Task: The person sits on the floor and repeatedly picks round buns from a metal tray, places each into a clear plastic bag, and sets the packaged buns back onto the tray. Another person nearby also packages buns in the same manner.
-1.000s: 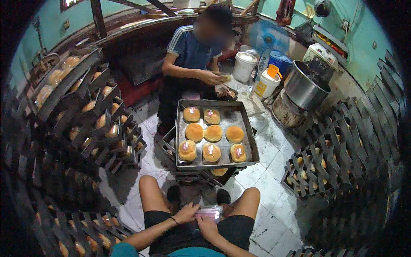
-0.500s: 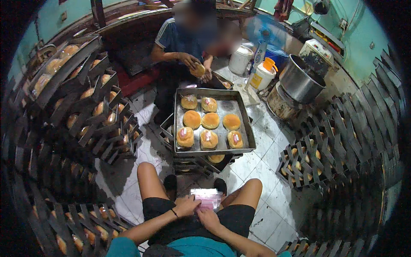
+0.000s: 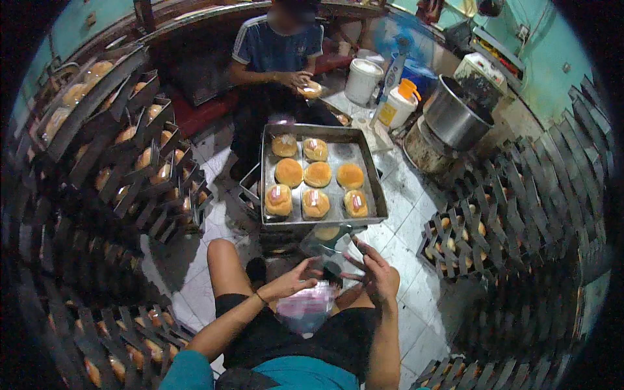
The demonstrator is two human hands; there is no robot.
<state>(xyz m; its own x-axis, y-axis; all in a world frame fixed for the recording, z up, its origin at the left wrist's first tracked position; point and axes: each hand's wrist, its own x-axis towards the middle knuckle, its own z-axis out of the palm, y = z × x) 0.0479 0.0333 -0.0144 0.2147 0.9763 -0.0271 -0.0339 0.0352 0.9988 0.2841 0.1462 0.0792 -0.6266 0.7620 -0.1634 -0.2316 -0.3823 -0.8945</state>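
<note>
A clear plastic bag [image 3: 327,239], blurred by motion, hangs in front of me by the near edge of the metal tray [image 3: 385,207]. My right hand [image 3: 374,273] is raised and holds this bag at its fingertips, its other fingers spread. Lower and to the left, my left hand [image 3: 294,281] has its fingers apart and holds nothing. It hovers just over a stack of pink-printed clear bags [image 3: 304,309] lying on my lap. Round buns sit on the tray; some, like the bun [image 3: 278,199] at near left, are bagged, while the middle-row bun [image 3: 289,173] looks bare.
Across the tray a person [image 3: 276,55] handles a bun [image 3: 311,90]. Racks of bun-filled trays stand at left [image 3: 146,156] and right [image 3: 468,237]. White buckets [image 3: 364,81], a fan [image 3: 404,42] and a steel mixing bowl [image 3: 458,117] are at the back right.
My right hand has lifted off the stack on my lap, up and to the right, with a clear bag. My left hand has let go of the stack and risen. The other person's hands shifted.
</note>
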